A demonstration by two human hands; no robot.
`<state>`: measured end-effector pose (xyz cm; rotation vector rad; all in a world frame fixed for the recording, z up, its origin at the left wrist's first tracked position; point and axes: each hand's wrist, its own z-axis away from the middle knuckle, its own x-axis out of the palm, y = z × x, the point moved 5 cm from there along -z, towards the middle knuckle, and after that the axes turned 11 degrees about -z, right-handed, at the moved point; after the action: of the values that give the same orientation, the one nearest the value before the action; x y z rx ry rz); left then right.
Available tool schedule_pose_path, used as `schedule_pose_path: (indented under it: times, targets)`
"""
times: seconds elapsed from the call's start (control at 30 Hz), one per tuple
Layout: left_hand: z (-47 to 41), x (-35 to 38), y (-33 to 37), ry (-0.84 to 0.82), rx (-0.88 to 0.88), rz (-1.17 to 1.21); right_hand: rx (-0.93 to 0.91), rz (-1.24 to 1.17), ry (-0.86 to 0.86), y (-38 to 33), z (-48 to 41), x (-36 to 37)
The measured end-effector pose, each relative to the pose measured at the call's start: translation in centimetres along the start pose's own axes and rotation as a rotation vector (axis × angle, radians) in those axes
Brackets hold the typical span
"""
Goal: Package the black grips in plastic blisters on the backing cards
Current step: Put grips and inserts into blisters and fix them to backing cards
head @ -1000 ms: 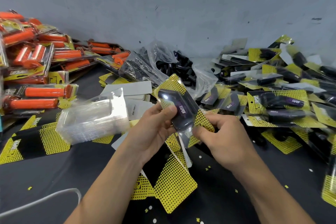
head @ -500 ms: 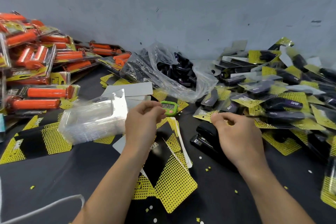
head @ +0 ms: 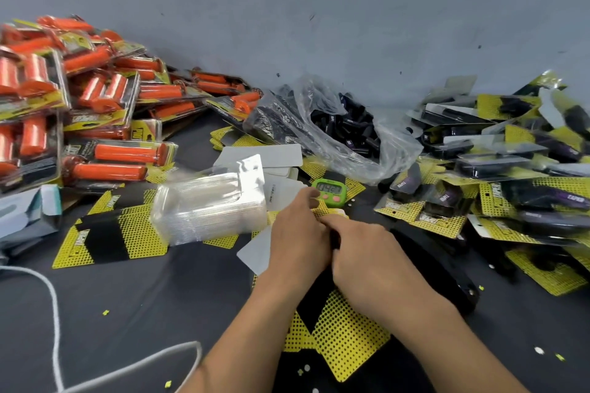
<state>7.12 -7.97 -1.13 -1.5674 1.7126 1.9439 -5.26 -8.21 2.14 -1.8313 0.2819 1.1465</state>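
The backing cards (head: 344, 338) lie fanned in a loose pile on the dark tabletop (head: 159, 313), under both hands. They look light, thin and slick, so the top one is probably best peeled up by a far corner. The left hand (head: 297, 236) and right hand (head: 370, 252) meet at that far edge, one of the fingers (head: 330, 219) stretched forward; I cannot tell whether either pinches a card. Just left, the nested blisters (head: 207, 210) look springy and crushable. The black grips (head: 344, 128) wait bagged beyond a green timer (head: 329, 191)
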Motion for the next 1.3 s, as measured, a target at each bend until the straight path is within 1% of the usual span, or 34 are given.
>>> schedule_pose_path:
  times: [0.07,0.2,0.27,0.37,0.43,0.5,0.63,0.7,0.73,0.77,0.83,0.87,0.9,0.93,0.97,1.03,1.1,1.2,1.23,1.3]
  targets:
    - [-0.3,-0.7,-0.8,0.02,-0.076,0.18,0.022,0.002,-0.036,0.1,0.9,0.8]
    - [-0.6,-0.9,-1.2,0.01,-0.133,0.329,0.016,0.081,-0.143,0.8,3.1,2.1]
    - [-0.7,-0.9,-1.1,0.008,-0.141,0.401,0.06,0.024,-0.129,1.3,3.0,1.8]
    - [-0.8,-1.4,-1.2,0.045,-0.133,0.436,0.138,-0.116,0.009,2.2,2.1,0.7]
    - [-0.7,-1.8,-1.1,0.08,-0.11,0.448,0.155,-0.173,0.11,2.9,1.8,0.2]
    - [-0.6,-1.9,-1.0,0.087,-0.101,0.436,0.152,-0.289,0.208,3.5,1.7,-0.4]
    - [-0.3,-1.9,-0.7,0.106,-0.083,0.424,0.087,-0.592,0.376,4.3,1.6,-1.5]
    - [-0.1,-2.1,-0.2,0.101,-0.058,0.544,-0.002,-0.752,0.478,4.3,1.8,-2.4]
    - [-0.1,-2.1,0.1,0.055,-0.044,0.645,-0.036,-0.817,0.522,4.3,1.9,-2.8]
    - [-0.1,-1.9,0.5,-0.032,-0.04,0.753,-0.051,-0.878,0.547,4.3,1.9,-3.0]
    - [0.2,-1.2,1.3,-0.289,-0.052,0.897,-0.029,-0.978,0.552,4.4,1.8,-3.0]
    - [0.5,-0.7,1.6,-0.417,-0.049,0.915,-0.008,-1.0,0.552,4.5,1.7,-2.9]
    - [0.9,-0.4,1.9,-0.524,-0.032,0.927,0.007,-1.002,0.558,4.6,1.7,-2.8]
    - [1.1,-0.1,2.1,-0.588,-0.005,0.933,0.016,-0.993,0.564,4.7,1.7,-2.8]
    - [1.3,0.1,2.2,-0.608,0.014,0.938,0.019,-0.977,0.57,4.7,1.8,-2.9]
    - [1.2,0.3,2.1,-0.585,0.059,0.937,0.004,-0.929,0.572,4.5,1.9,-3.0]
    - [1.0,0.0,2.1,-0.517,0.1,0.939,-0.025,-0.894,0.571,4.2,2.0,-3.1]
    - [0.4,-0.8,1.3,-0.389,0.125,0.817,-0.04,-0.844,0.617,4.0,2.1,-4.0]
    - [0.3,-1.0,1.0,-0.373,0.118,0.749,-0.054,-0.834,0.627,4.0,2.1,-4.5]
    - [0.5,-0.8,0.9,-0.419,0.102,0.661,-0.059,-0.834,0.614,4.3,1.9,-5.3]
